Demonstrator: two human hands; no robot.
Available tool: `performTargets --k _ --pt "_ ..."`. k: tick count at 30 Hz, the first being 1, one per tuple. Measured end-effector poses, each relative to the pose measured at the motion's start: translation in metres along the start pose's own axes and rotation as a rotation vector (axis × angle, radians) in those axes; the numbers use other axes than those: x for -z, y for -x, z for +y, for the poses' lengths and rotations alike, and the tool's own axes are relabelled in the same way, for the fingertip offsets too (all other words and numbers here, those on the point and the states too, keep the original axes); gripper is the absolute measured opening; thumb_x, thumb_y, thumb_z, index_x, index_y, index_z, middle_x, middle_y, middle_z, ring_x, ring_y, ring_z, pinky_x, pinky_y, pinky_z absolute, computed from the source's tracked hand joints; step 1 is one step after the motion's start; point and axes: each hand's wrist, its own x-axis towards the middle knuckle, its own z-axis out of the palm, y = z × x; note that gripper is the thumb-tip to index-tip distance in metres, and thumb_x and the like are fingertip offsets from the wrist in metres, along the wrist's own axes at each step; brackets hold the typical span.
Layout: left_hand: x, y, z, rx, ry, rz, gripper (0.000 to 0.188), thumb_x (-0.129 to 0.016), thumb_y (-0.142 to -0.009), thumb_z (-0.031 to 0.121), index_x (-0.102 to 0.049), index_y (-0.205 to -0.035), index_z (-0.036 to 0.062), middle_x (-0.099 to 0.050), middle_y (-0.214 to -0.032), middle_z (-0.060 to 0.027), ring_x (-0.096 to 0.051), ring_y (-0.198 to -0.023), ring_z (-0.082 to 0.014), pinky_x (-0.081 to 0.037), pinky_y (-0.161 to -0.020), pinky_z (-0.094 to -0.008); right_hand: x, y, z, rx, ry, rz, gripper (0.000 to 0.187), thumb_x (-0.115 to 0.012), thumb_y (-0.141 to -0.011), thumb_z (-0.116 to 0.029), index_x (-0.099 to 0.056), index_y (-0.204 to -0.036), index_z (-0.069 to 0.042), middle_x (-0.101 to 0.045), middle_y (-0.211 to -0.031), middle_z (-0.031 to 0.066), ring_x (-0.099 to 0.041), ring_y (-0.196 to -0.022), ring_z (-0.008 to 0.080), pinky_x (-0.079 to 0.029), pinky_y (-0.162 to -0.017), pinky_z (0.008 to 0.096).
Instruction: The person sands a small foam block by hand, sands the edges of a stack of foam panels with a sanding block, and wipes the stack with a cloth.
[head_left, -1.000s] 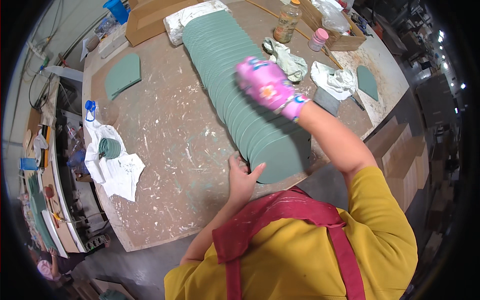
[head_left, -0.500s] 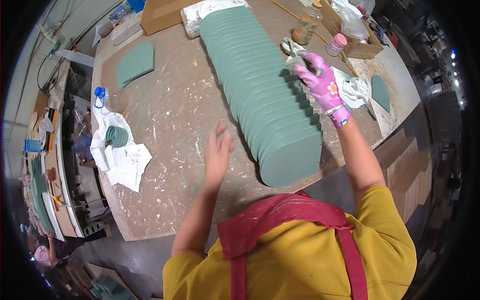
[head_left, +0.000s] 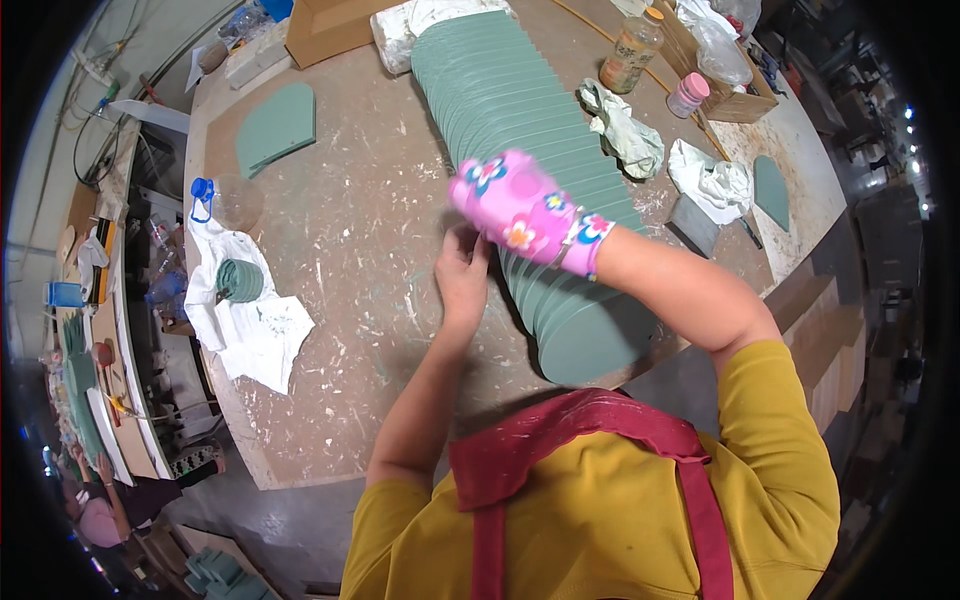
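Note:
A long row of overlapping green rounded sheets [head_left: 545,140] runs from the far middle of the table to its near edge. My right hand [head_left: 520,208], in a pink flowered glove, is over the left side of this row, its fingers blurred and mostly turned out of sight. Just below it, my bare left hand [head_left: 463,285] has its fingers bent together beside the row's left edge. The glove partly covers those fingertips, so what they pinch is hidden. A grey block [head_left: 693,222] lies right of the row, against a crumpled white cloth [head_left: 712,180].
Single green sheets [head_left: 278,128] [head_left: 770,192] lie at far left and far right. At left, a green roll [head_left: 239,281] rests on a white cloth [head_left: 255,335]. A bottle [head_left: 632,48], a pink-capped jar [head_left: 688,95] and a cardboard box [head_left: 340,30] stand toward the back.
My right hand has put the grey block down on the right and swung left across the row. My left hand has moved slightly right, its spread fingers now bent together near the glove.

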Motion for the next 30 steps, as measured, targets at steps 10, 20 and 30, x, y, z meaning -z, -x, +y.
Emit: performTargets --k 10,20,30 --pt "-0.005 0.003 -0.007 0.037 0.022 0.022 0.019 -0.059 -0.093 0.009 -0.056 -0.107 -0.0035 -0.060 -0.087 -0.0075 -0.057 -0.072 -0.0110 -0.049 -0.061 -0.0252 0.018 0.083 0.101 -0.685 -0.063 0.269 0.024 -0.061 -0.088 -0.025 -0.058 -0.102 -0.006 -0.061 -0.095 0.0178 -0.062 -0.082 0.0385 -0.049 -0.071 0.0465" --pt "-0.004 0.007 -0.015 0.008 0.031 -0.020 0.019 -0.055 -0.096 0.010 -0.052 -0.111 -0.0016 -0.060 -0.093 -0.0056 -0.057 -0.079 -0.0088 -0.048 -0.063 -0.0231 0.005 -0.011 0.024 0.057 -0.072 0.070 0.022 -0.067 -0.072 -0.008 -0.057 -0.091 -0.010 -0.058 -0.087 0.0066 -0.063 -0.077 0.0277 -0.047 -0.069 0.0388" --pt "-0.008 0.006 -0.018 0.009 -0.059 -0.009 0.020 -0.056 -0.096 0.010 -0.054 -0.112 -0.0012 -0.060 -0.093 -0.0049 -0.057 -0.080 -0.0085 -0.048 -0.064 -0.0228 0.013 0.033 0.076 -0.412 -0.207 0.151 0.025 -0.065 -0.077 -0.007 -0.058 -0.100 -0.006 -0.060 -0.086 0.0145 -0.063 -0.081 0.0367 -0.050 -0.070 0.0409"
